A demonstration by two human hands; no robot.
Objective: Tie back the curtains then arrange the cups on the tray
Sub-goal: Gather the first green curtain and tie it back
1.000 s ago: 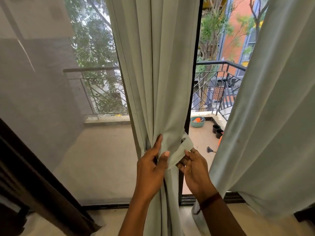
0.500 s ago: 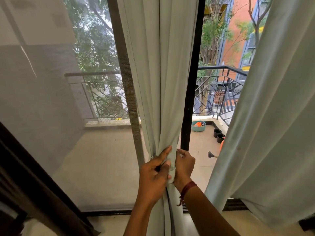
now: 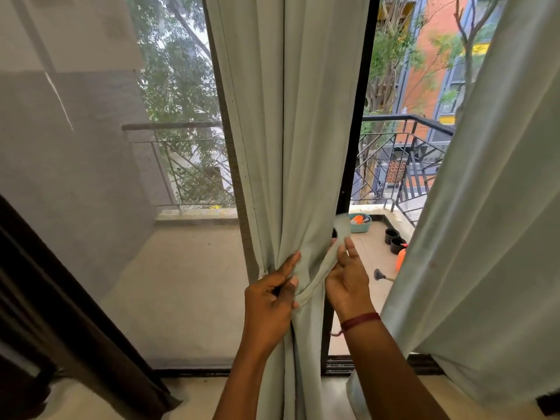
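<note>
A pale grey-green curtain (image 3: 288,131) hangs gathered in front of the dark door frame. A fabric tie-back band (image 3: 321,274) of the same colour wraps across its lower part. My left hand (image 3: 269,301) pinches the gathered curtain and the band's left end between thumb and fingers. My right hand (image 3: 347,280) pinches the band's right end, which sticks up blurred above the fingers. A second pale curtain (image 3: 491,222) hangs loose on the right. No cups or tray are in view.
A dark brown curtain (image 3: 60,328) hangs at the lower left. Beyond the glass lies a balcony with a black railing (image 3: 406,147), a teal basket (image 3: 360,223), two black pots (image 3: 394,241) and an orange object (image 3: 401,259).
My right hand has drawn the band's end out to the right and upward from the curtain, away from my left hand. The left hand stays clamped on the gathered fabric.
</note>
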